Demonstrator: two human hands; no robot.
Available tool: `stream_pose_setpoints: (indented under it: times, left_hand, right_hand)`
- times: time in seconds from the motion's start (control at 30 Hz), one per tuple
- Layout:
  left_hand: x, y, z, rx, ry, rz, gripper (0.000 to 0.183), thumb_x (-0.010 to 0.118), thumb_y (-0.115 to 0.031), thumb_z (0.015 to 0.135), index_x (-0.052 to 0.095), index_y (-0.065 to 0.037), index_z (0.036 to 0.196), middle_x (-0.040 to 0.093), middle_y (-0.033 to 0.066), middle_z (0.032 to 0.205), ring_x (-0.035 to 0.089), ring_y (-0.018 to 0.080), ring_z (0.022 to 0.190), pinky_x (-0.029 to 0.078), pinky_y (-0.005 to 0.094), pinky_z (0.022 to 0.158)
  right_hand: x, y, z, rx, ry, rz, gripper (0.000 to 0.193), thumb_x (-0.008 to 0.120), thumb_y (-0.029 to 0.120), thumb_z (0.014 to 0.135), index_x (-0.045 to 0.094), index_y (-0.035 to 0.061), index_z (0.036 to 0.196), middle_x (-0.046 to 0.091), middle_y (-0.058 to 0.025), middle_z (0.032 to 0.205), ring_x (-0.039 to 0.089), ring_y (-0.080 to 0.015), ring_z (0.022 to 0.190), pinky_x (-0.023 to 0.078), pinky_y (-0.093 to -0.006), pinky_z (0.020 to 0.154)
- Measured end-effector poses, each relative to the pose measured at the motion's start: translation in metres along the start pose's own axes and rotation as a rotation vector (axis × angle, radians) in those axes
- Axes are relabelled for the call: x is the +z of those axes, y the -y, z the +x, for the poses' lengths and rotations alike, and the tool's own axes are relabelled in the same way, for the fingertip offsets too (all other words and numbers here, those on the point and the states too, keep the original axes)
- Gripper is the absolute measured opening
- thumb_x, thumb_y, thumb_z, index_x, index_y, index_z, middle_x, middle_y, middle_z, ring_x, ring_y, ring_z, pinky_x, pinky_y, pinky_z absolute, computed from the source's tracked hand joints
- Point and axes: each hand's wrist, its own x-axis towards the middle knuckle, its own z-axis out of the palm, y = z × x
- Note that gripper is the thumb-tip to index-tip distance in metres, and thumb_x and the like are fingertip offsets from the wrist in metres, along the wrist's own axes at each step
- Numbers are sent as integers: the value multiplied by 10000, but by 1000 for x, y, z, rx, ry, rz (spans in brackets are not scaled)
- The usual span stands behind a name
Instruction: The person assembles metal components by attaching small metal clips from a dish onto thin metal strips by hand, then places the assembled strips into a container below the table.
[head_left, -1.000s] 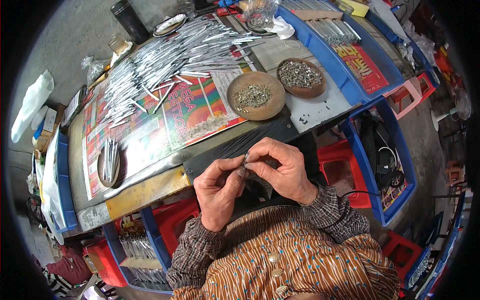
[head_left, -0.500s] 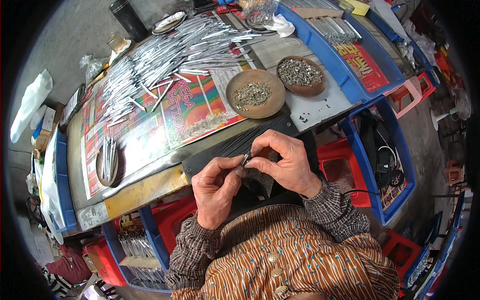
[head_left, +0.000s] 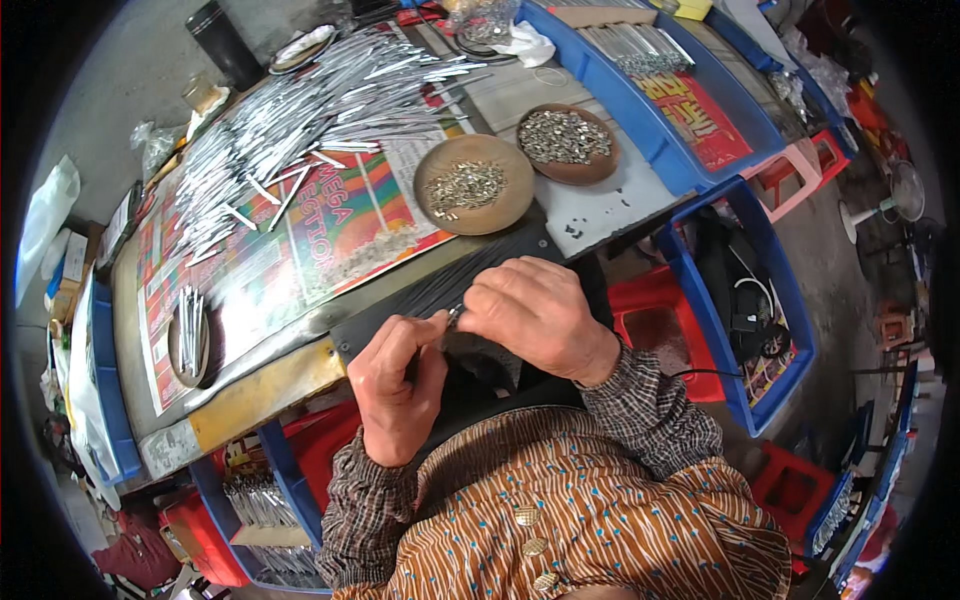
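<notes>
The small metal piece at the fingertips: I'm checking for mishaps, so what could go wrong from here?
The small metal piece, pinched by the left hand and right hand near the table's front edge, might slip and drop. The brassy-bits dish and grey-bits dish sit side by side; a knock could mix their contents.

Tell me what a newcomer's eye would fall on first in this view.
Probably the big heap of slim silvery rods across the table's far left. Next, two round brown dishes of small metallic bits, the nearer dish and the farther dish, right of the heap. Then the left hand and right hand, fingertips together at a small metallic piece.
</notes>
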Motion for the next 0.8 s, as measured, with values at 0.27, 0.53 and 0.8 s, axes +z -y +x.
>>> stream_pose_setpoints:
  times: [0.27,0.53,0.8]
  left_hand:
    - [2,-2,4,-50,-3,-22,168,571,132,754,605,17,871,551,106,693,548,168,601,436,263,569]
    - [5,-8,9,123,-11,304,238,551,154,692,607,27,886,595,138,767,586,271,638,482,309,616]
    - [6,10,-1,-105,-47,-118,192,507,150,799,613,57,931,568,31,742,535,81,692,439,208,639]
  right_hand:
    - [6,-1,-5,-95,-39,-141,203,640,98,707,572,14,879,533,-58,798,576,-195,715,492,-313,625]
    - [7,-4,-2,-171,8,-189,221,633,97,706,569,1,894,562,-89,867,604,-221,764,520,-332,648]
    - [12,-5,-3,-135,2,-112,245,647,83,700,570,-8,914,571,-100,887,610,-232,779,521,-332,658]
